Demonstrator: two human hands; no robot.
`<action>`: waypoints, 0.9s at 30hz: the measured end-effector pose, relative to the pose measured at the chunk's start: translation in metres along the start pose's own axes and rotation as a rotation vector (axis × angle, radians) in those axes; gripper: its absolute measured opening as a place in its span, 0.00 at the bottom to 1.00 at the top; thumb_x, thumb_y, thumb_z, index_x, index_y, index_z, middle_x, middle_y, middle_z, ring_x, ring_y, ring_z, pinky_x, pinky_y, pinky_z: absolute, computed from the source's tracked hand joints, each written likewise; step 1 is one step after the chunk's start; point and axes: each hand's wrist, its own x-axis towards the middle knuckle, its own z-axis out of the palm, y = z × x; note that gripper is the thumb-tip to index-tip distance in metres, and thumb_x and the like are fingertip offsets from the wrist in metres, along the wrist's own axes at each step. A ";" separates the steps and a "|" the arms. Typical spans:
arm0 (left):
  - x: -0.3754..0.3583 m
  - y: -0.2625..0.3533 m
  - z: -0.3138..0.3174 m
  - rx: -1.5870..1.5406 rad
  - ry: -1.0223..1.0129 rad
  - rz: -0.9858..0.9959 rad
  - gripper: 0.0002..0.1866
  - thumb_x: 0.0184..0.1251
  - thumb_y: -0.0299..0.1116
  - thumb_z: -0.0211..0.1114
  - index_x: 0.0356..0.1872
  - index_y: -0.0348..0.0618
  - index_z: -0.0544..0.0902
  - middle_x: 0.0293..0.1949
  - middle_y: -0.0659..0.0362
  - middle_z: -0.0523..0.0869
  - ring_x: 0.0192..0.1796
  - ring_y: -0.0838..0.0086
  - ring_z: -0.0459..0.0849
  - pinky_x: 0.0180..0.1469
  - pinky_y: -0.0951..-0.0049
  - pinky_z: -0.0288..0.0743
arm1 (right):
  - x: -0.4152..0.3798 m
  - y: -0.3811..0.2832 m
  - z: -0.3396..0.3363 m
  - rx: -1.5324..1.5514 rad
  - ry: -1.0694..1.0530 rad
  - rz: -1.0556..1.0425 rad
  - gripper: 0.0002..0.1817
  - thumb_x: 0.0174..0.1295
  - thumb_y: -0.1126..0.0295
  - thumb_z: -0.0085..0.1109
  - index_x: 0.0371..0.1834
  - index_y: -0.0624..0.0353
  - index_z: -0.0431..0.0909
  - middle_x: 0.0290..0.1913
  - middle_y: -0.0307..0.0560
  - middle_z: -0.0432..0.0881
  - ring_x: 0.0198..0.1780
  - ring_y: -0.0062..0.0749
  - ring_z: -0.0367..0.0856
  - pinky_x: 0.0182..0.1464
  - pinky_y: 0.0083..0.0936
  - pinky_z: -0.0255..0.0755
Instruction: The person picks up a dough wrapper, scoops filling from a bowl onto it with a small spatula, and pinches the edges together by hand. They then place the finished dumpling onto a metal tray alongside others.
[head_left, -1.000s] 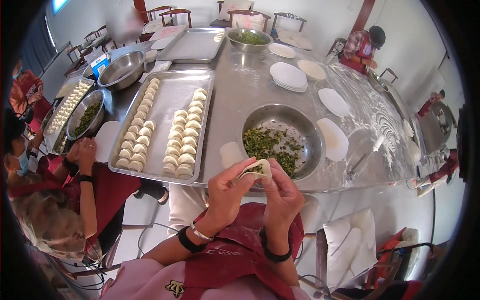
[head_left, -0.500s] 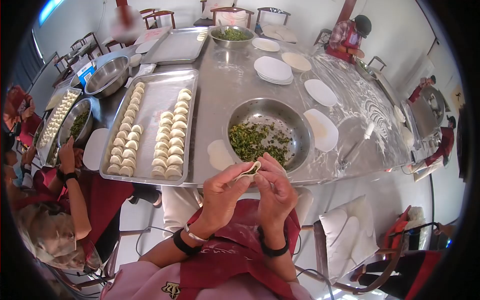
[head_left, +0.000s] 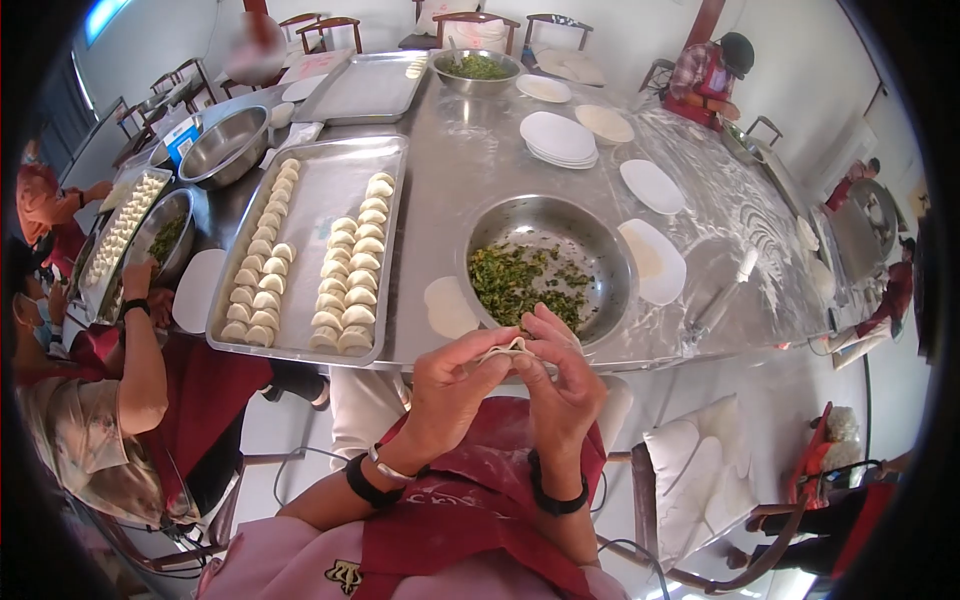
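Note:
Between the fingertips of my left hand [head_left: 447,392] and my right hand [head_left: 560,385] is a folded dumpling [head_left: 508,350], its pale wrapper edges pinched from both sides. Both hands are closed on it, just in front of the near rim of a steel bowl [head_left: 622,290]. Chopped green filling [head_left: 520,285] covers the bowl's left part and bottom. Left of the bowl, partly under its rim, lies a flat round wrapper [head_left: 450,308]. A metal tray [head_left: 310,215] farther left carries rows of finished dumplings [head_left: 358,297].
White plates [head_left: 558,137] and wrappers stand beyond the bowl. A rolling pin [head_left: 747,265] rests on the floured right side. Another filling bowl [head_left: 477,70] and tray [head_left: 362,88] are at the back. A co-worker's arm [head_left: 143,350] is close on the left; a cushioned chair [head_left: 697,485] stands right.
The wrapper, more open at its top before, is now pressed closer together between my fingers. The view has shifted slightly, and the co-worker at left has moved a little.

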 end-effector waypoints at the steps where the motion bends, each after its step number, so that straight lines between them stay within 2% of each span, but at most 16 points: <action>1: 0.000 0.000 0.000 0.009 0.000 -0.001 0.16 0.73 0.22 0.60 0.59 0.27 0.78 0.53 0.50 0.85 0.54 0.69 0.85 0.59 0.68 0.82 | 0.000 0.001 0.000 -0.010 -0.004 -0.031 0.10 0.54 0.78 0.72 0.40 0.63 0.86 0.50 0.55 0.88 0.63 0.49 0.81 0.64 0.39 0.73; 6: -0.001 0.002 -0.001 0.085 -0.014 0.016 0.16 0.73 0.23 0.61 0.58 0.27 0.79 0.53 0.50 0.85 0.53 0.73 0.85 0.58 0.72 0.81 | 0.003 0.007 -0.001 0.019 -0.019 -0.150 0.09 0.53 0.79 0.72 0.39 0.62 0.87 0.48 0.56 0.88 0.62 0.50 0.82 0.62 0.40 0.74; 9: 0.002 0.004 -0.007 0.124 -0.051 -0.038 0.17 0.75 0.25 0.60 0.60 0.26 0.78 0.53 0.50 0.85 0.54 0.74 0.84 0.59 0.72 0.80 | 0.001 0.013 -0.007 -0.114 -0.092 -0.156 0.12 0.53 0.78 0.72 0.42 0.63 0.86 0.50 0.57 0.88 0.63 0.50 0.81 0.62 0.40 0.74; 13: 0.003 0.001 -0.015 0.126 -0.085 -0.070 0.19 0.76 0.26 0.58 0.63 0.26 0.75 0.54 0.51 0.85 0.55 0.74 0.83 0.59 0.73 0.79 | 0.005 0.002 -0.007 -0.071 -0.112 -0.021 0.14 0.53 0.77 0.73 0.44 0.65 0.86 0.52 0.58 0.87 0.65 0.51 0.79 0.62 0.40 0.75; 15: 0.003 0.003 -0.013 0.069 -0.097 -0.070 0.20 0.75 0.25 0.58 0.64 0.27 0.75 0.54 0.51 0.85 0.54 0.76 0.83 0.57 0.76 0.79 | 0.006 0.000 -0.005 -0.034 -0.128 0.003 0.14 0.53 0.76 0.73 0.44 0.66 0.86 0.53 0.58 0.86 0.65 0.51 0.78 0.62 0.40 0.75; 18: 0.003 0.008 -0.014 0.199 -0.126 -0.055 0.20 0.75 0.24 0.55 0.64 0.26 0.74 0.53 0.51 0.85 0.54 0.75 0.83 0.57 0.75 0.78 | 0.002 0.009 -0.005 -0.009 -0.142 -0.036 0.12 0.52 0.77 0.72 0.41 0.65 0.86 0.52 0.57 0.87 0.65 0.51 0.79 0.62 0.39 0.75; 21: 0.007 0.015 -0.016 0.236 -0.238 -0.112 0.20 0.77 0.23 0.52 0.66 0.25 0.71 0.57 0.50 0.82 0.56 0.74 0.82 0.60 0.72 0.79 | 0.002 0.010 -0.007 -0.091 -0.155 -0.083 0.10 0.51 0.78 0.71 0.39 0.64 0.87 0.50 0.57 0.88 0.64 0.51 0.79 0.61 0.39 0.76; 24: 0.017 0.012 -0.026 0.413 -0.386 -0.086 0.21 0.76 0.22 0.51 0.67 0.26 0.71 0.56 0.51 0.83 0.57 0.75 0.82 0.59 0.73 0.79 | 0.002 0.007 -0.007 -0.155 -0.158 -0.140 0.09 0.51 0.78 0.71 0.37 0.63 0.87 0.48 0.57 0.88 0.64 0.52 0.80 0.61 0.39 0.76; 27: 0.026 0.017 -0.031 0.514 -0.452 -0.175 0.21 0.75 0.21 0.52 0.67 0.28 0.71 0.56 0.52 0.83 0.57 0.75 0.82 0.60 0.72 0.79 | 0.001 0.013 -0.008 -0.185 -0.183 -0.175 0.10 0.51 0.78 0.71 0.38 0.63 0.88 0.50 0.57 0.87 0.63 0.53 0.80 0.61 0.40 0.76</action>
